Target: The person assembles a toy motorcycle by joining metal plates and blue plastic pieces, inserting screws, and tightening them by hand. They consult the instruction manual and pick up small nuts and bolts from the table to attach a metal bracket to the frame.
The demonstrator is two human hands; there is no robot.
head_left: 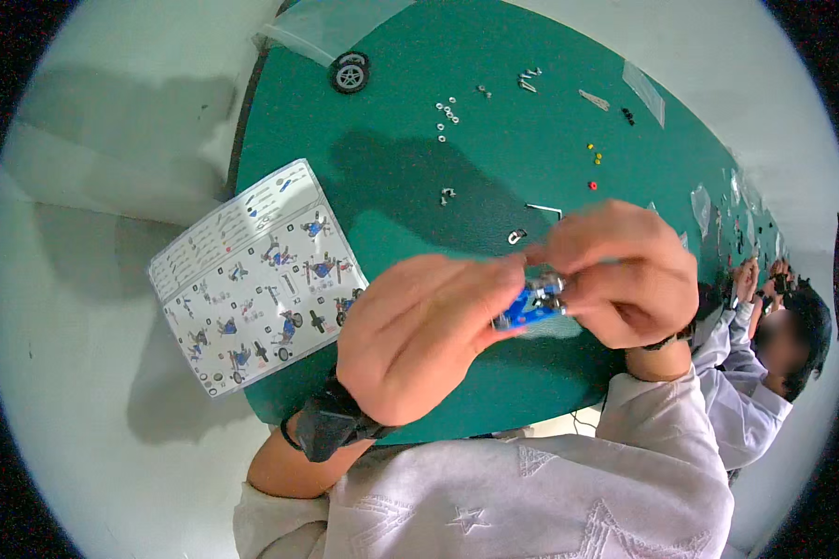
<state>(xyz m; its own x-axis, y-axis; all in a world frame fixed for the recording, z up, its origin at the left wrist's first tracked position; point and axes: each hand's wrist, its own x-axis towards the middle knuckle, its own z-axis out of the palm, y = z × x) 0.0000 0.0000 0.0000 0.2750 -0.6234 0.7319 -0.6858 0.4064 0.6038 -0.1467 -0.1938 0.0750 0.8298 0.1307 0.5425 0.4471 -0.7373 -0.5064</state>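
Between my hands, over the near part of the green table, is a small blue model piece (522, 317) with silver metal fittings on its right end. My left hand (419, 326) grips it from the left, the thumb and fingers closed around its edge. My right hand (634, 275) is curled, its fingertips pinching at the metal fittings; motion blurs its upper fingers. Those fingers partly hide the fittings. Just beyond the hands lie a small silver metal part (516, 238) and an L-shaped hex key (544, 208).
A printed picture instruction sheet (252, 279) overhangs the left edge of the green table (391, 177). Black wheels (350, 73) stand far left beside a clear plastic bag (340, 28). Washers (451, 113), screws (529, 82) and yellow pieces (598, 158) lie scattered. Another person (755, 373) works at right.
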